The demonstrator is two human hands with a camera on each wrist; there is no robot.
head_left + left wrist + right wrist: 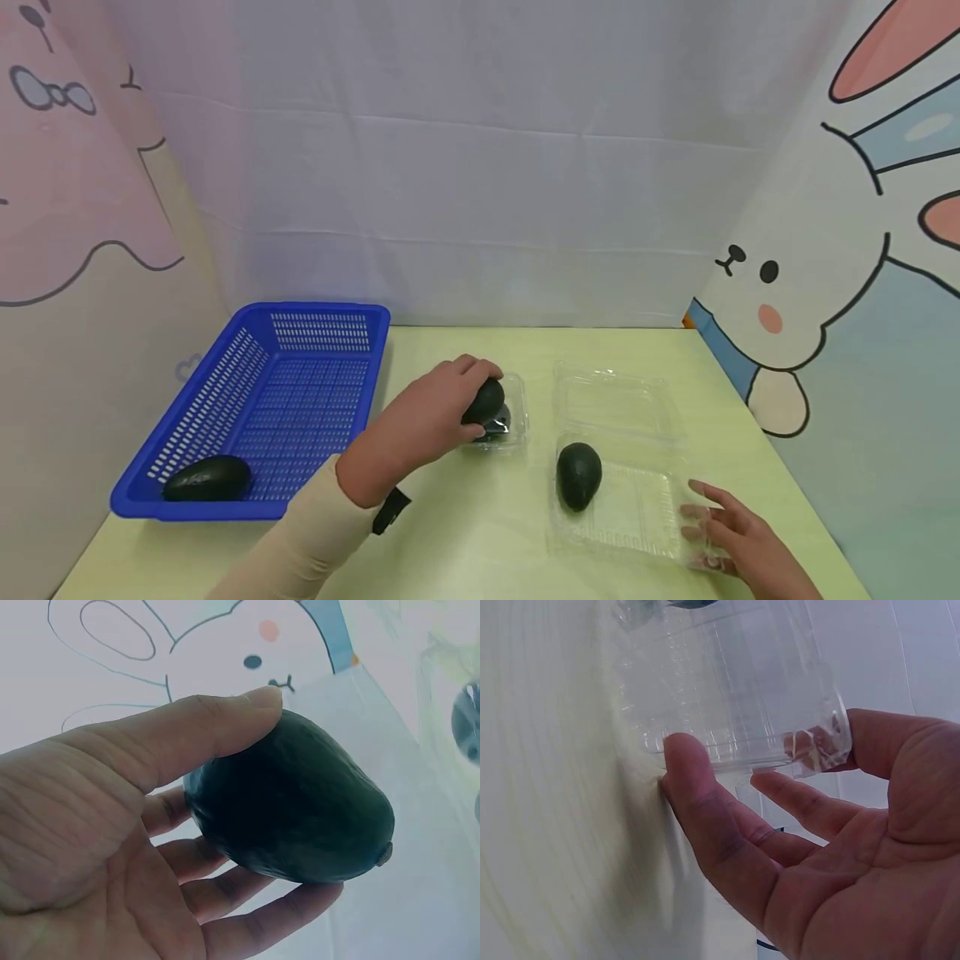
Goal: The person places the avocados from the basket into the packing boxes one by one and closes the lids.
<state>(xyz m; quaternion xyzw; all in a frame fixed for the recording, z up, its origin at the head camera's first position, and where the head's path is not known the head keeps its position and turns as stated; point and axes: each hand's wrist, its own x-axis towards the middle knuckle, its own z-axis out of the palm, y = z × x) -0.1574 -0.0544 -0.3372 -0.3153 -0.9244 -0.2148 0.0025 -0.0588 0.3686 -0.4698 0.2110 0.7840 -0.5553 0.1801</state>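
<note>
In the left wrist view my left hand grips a dark green avocado, thumb on one side and fingers curled round the other. The head view shows this left hand above a small clear plastic box with something dark inside, partly hidden. My right hand holds the right edge of an opened clear plastic clamshell, with fingertips seen through the plastic in the right wrist view. Another avocado lies in the left part of the clamshell's near half.
At the left stands a blue plastic basket with one avocado in its near left corner. The clamshell's lid lies flat toward the back. A white curtain hangs behind the table, and printed cloths flank it.
</note>
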